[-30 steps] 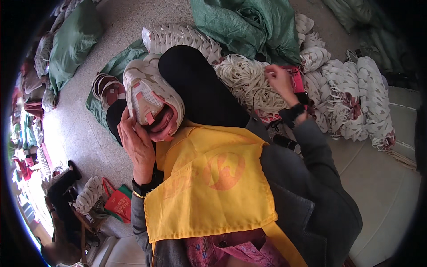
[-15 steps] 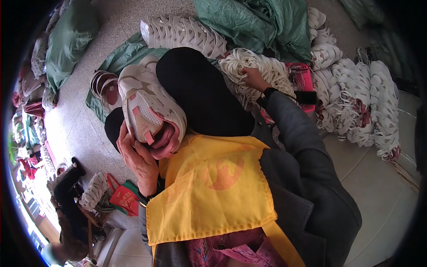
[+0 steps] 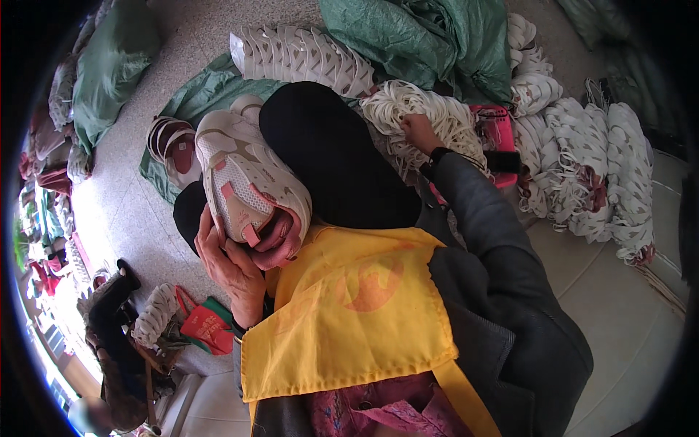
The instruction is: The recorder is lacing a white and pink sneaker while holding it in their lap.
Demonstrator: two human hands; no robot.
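A speckled grey floor (image 3: 138, 211) fills the left of the frame, open between the green woven sacks (image 3: 429, 44) along the top edge and the clutter at lower left. Centre and lower frame hold a yellow cloth apron (image 3: 349, 320) over the lap. Stacks of white shoe uppers (image 3: 582, 167) crowd the right. Left of centre, the left hand (image 3: 229, 266) cups a white-and-beige mesh sneaker (image 3: 244, 186) from below, fingers wrapped on its heel. At upper centre, the right hand (image 3: 419, 131) pinches into a bundle of white laces (image 3: 415, 109).
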